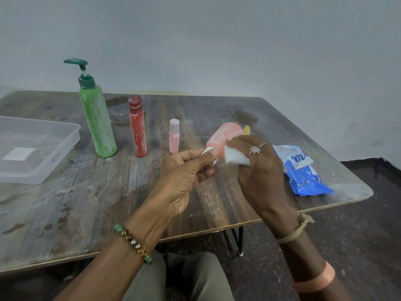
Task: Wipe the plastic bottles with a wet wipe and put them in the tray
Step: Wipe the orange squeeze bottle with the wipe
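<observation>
My left hand (186, 170) grips the white cap end of a pink plastic bottle (225, 135), held tilted above the table with its base pointing away. My right hand (260, 168) pinches a white wet wipe (235, 156) against the bottle's side. On the table stand a tall green pump bottle (97, 120), a red bottle (137, 129) and a small pink bottle (174, 137), all streaked with white. A clear plastic tray (65, 144) lies at the left edge, with only a white label showing in its base.
A blue wet wipe pack (303, 170) lies on the table to the right of my hands. A yellow object (246, 129) peeks out behind the held bottle. The wooden table (108, 203) ends close to my knees; dark floor lies to the right.
</observation>
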The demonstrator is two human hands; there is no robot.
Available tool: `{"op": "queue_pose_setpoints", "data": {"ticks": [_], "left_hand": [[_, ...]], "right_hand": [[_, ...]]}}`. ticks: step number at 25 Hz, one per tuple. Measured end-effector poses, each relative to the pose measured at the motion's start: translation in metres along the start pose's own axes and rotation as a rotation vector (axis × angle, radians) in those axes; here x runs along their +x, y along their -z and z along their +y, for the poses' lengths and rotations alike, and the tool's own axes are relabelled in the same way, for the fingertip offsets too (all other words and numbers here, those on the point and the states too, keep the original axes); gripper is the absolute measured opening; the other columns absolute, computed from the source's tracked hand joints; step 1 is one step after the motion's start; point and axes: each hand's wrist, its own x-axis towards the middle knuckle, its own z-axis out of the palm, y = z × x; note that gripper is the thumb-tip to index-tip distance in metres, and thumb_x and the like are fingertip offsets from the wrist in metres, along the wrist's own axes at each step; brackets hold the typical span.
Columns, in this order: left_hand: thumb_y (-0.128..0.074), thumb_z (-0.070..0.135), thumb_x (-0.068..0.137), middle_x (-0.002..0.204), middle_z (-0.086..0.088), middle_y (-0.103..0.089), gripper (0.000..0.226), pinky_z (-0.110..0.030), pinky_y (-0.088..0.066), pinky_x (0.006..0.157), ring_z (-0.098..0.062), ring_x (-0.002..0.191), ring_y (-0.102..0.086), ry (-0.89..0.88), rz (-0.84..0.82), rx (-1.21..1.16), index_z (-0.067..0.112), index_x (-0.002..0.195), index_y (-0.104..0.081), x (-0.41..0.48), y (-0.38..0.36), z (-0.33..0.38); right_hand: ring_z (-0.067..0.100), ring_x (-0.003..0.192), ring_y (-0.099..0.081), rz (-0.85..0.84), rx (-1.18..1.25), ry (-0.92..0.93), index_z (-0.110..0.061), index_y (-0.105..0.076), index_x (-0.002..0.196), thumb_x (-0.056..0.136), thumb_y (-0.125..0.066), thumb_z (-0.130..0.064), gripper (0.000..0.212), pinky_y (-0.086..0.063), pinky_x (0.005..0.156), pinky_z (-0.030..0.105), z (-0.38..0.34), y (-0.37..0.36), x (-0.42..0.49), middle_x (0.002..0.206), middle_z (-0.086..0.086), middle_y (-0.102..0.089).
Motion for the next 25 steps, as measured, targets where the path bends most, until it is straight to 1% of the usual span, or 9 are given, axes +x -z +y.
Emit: {"op": "queue_pose_setpoints", "data": {"ticks": [2, 4, 8, 11, 15, 17, 21, 23, 25], "left_hand": [[-0.079, 0.012, 0.075, 0.095, -0.017, -0.075, 0.027, -0.022, -0.061, 0.07, -0.02, 0.081, -0.068, -0.011, 0.02, -0.005, -0.001, 0.098, -0.074, 0.002, 0.002, 0.001], [-0.08, 0.012, 0.075, 0.1, -0.017, -0.076, 0.029, -0.023, -0.061, 0.074, -0.02, 0.084, -0.067, -0.02, 0.016, 0.006, 0.0, 0.1, -0.073, 0.002, 0.004, 0.003], [-0.082, 0.017, 0.064, 0.097, -0.016, -0.076, 0.04, -0.023, -0.06, 0.073, -0.02, 0.08, -0.068, -0.038, -0.012, 0.041, 0.002, 0.101, -0.073, -0.001, 0.0, 0.005], [-0.084, 0.018, 0.058, 0.097, -0.015, -0.077, 0.046, -0.023, -0.061, 0.074, -0.022, 0.084, -0.07, -0.066, -0.01, 0.054, 0.003, 0.1, -0.075, -0.001, 0.003, 0.004], [-0.084, 0.018, 0.058, 0.098, -0.014, -0.077, 0.045, -0.022, -0.06, 0.072, -0.019, 0.081, -0.069, -0.051, -0.011, 0.038, 0.003, 0.1, -0.076, -0.001, 0.005, 0.004], [-0.082, 0.016, 0.062, 0.092, -0.012, -0.077, 0.035, -0.018, -0.059, 0.065, -0.014, 0.074, -0.069, -0.013, -0.021, -0.024, 0.004, 0.095, -0.077, -0.002, 0.006, 0.004], [-0.08, 0.014, 0.069, 0.09, -0.017, -0.074, 0.032, -0.019, -0.059, 0.062, -0.015, 0.068, -0.069, 0.106, -0.05, -0.124, -0.001, 0.096, -0.074, -0.004, 0.006, 0.005], [-0.079, 0.013, 0.068, 0.088, -0.019, -0.073, 0.035, -0.02, -0.059, 0.06, -0.016, 0.064, -0.069, 0.177, -0.05, -0.198, -0.003, 0.098, -0.071, -0.006, 0.006, 0.006], [-0.08, 0.014, 0.067, 0.088, -0.02, -0.071, 0.042, -0.02, -0.059, 0.058, -0.016, 0.065, -0.068, 0.227, -0.063, -0.233, -0.005, 0.103, -0.069, -0.006, 0.009, 0.006]], "right_hand": [[0.016, 0.099, -0.061, 0.038, 0.038, -0.037, -0.008, -0.072, 0.11, 0.081, -0.061, 0.002, 0.033, -0.04, 0.09, 0.009, -0.007, 0.007, 0.001, 0.108, 0.008, -0.069], [0.018, 0.099, -0.061, 0.136, 0.019, -0.123, -0.009, -0.072, 0.11, 0.082, -0.058, 0.0, 0.033, -0.036, 0.088, 0.004, -0.005, 0.012, 0.008, 0.109, 0.007, -0.068], [0.026, 0.099, -0.059, 0.105, -0.045, -0.122, -0.006, -0.071, 0.113, 0.082, -0.045, -0.008, 0.041, -0.043, 0.084, 0.022, 0.001, 0.001, 0.015, 0.112, 0.012, -0.064], [0.031, 0.097, -0.059, 0.048, -0.06, 0.064, 0.0, -0.07, 0.112, 0.082, -0.055, 0.003, 0.034, -0.045, 0.085, 0.03, -0.01, -0.008, 0.0, 0.11, 0.016, -0.064], [0.031, 0.096, -0.06, 0.073, -0.025, 0.022, -0.001, -0.071, 0.112, 0.076, -0.071, 0.012, 0.038, -0.048, 0.084, 0.031, -0.011, -0.005, -0.004, 0.111, 0.015, -0.065], [0.033, 0.095, -0.062, 0.05, -0.047, 0.12, 0.001, -0.071, 0.111, 0.074, -0.074, 0.012, 0.039, -0.049, 0.083, 0.033, -0.014, -0.005, -0.008, 0.109, 0.017, -0.065], [0.035, 0.095, -0.061, 0.097, -0.074, 0.104, 0.003, -0.07, 0.111, 0.076, -0.071, 0.014, 0.037, -0.048, 0.083, 0.033, -0.015, -0.003, -0.007, 0.109, 0.019, -0.066], [0.035, 0.095, -0.06, 0.075, -0.14, 0.175, 0.004, -0.069, 0.113, 0.08, -0.067, 0.013, 0.033, -0.046, 0.083, 0.033, -0.013, -0.001, -0.011, 0.111, 0.019, -0.066], [0.032, 0.096, -0.059, 0.096, -0.158, 0.061, 0.001, -0.07, 0.114, 0.079, -0.068, 0.012, 0.037, -0.044, 0.083, 0.028, -0.004, 0.003, -0.007, 0.111, 0.018, -0.066]]}}
